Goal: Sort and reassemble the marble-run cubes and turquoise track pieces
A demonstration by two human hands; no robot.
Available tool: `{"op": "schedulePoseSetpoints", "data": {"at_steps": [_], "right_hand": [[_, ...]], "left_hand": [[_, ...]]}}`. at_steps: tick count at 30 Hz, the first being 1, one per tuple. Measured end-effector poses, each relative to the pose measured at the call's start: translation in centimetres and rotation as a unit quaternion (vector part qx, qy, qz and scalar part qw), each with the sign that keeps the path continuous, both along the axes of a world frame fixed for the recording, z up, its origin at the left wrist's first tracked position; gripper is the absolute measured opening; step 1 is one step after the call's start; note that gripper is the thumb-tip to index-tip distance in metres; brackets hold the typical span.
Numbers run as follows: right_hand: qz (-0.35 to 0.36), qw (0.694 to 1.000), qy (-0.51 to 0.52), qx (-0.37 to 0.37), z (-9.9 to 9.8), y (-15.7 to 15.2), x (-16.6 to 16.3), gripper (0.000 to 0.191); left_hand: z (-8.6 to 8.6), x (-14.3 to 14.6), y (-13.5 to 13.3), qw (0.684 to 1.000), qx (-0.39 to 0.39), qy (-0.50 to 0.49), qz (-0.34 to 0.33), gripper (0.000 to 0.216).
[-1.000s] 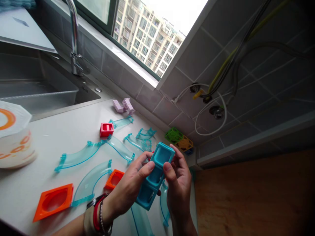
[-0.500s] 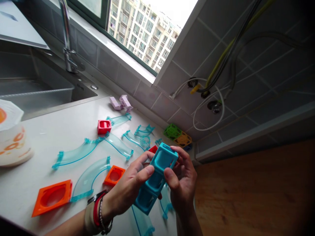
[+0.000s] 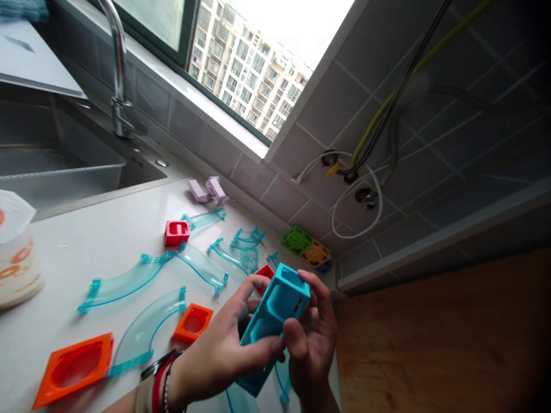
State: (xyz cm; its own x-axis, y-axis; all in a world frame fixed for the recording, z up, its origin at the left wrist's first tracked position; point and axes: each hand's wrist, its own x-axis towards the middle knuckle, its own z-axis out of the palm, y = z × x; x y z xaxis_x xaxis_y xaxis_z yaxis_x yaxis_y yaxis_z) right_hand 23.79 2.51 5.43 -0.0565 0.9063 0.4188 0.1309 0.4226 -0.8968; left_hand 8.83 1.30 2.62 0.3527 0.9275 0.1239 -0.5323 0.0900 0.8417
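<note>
Both my hands hold a tilted stack of turquoise marble-run blocks (image 3: 282, 299) above the counter. My left hand (image 3: 232, 344) grips its left side, thumb across the front face. On the right side, my right hand (image 3: 312, 335) has its fingers around the upper end and its thumb on the near edge. The stack's lower part is partly hidden by my left hand. Just behind it lies a red block (image 3: 264, 272), mostly covered. An orange block (image 3: 193, 323) rests left of my left wrist, near a clear blue curved track (image 3: 148, 327).
More clear blue tracks (image 3: 202, 267) lie over the white counter (image 3: 64, 246). A red block (image 3: 177, 233), pale purple pieces (image 3: 208, 190), green and yellow pieces (image 3: 299, 240) and a larger orange block (image 3: 77, 367) sit around. A paper cup (image 3: 17, 258) stands left, below the sink (image 3: 64, 172).
The turquoise stack has turned and tilted, showing more of its side. My left thumb has slid down and across its front. The view has shifted slightly.
</note>
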Motion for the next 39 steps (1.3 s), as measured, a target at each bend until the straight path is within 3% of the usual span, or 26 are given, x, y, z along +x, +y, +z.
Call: {"op": "schedulePoseSetpoints", "data": {"at_steps": [2, 6, 8, 12, 15, 18, 24, 28, 32, 35, 39], "right_hand": [[-0.001, 1.0, 0.014, -0.005, -0.3, 0.1, -0.1, 0.054], [0.003, 0.997, 0.03, -0.066, -0.3, 0.7, 0.2, 0.052], [0.02, 0.996, 0.034, -0.082, 0.0, 0.5, 0.4, 0.052], [0.026, 0.997, -0.043, -0.058, 0.8, -0.4, 0.6, 0.058], [0.032, 0.986, -0.158, -0.035, 2.2, -0.7, 0.7, 0.082], [0.088, 0.958, -0.274, -0.013, 4.6, -0.4, 0.7, 0.089], [0.168, 0.862, -0.478, 0.028, 10.2, 1.8, -0.3, 0.058], [0.18, 0.83, -0.525, 0.057, 12.9, 5.3, -0.4, 0.045], [0.091, 0.829, -0.55, 0.049, 14.2, 11.0, 0.2, 0.046], [0.045, 0.792, -0.606, 0.062, 13.4, 15.6, 0.6, 0.045], [0.002, 0.753, -0.656, 0.056, 10.5, 21.1, 1.1, 0.046]], "left_hand": [[0.0, 0.0, 0.1, 1.0, -0.015, -0.01, -0.015, 0.055], [-0.4, 0.1, 0.2, 0.999, -0.008, 0.005, -0.051, 0.081], [-0.6, 0.2, 0.2, 0.998, 0.016, 0.063, -0.017, 0.084], [-0.8, 0.1, 0.3, 0.963, 0.1, 0.215, 0.125, 0.061], [-0.9, -0.4, 0.8, 0.957, 0.146, 0.212, 0.134, 0.048], [-1.3, -0.9, 1.1, 0.954, 0.176, 0.206, 0.131, 0.049], [-2.8, -0.7, 1.3, 0.918, 0.167, 0.293, 0.208, 0.056], [-3.0, -0.7, 1.5, 0.899, 0.165, 0.313, 0.259, 0.068], [-2.9, -1.2, 1.9, 0.882, 0.147, 0.32, 0.315, 0.058], [-2.6, -1.5, 2.0, 0.894, 0.129, 0.304, 0.303, 0.049], [-1.9, -1.2, 1.4, 0.907, 0.188, 0.266, 0.266, 0.015]]}}
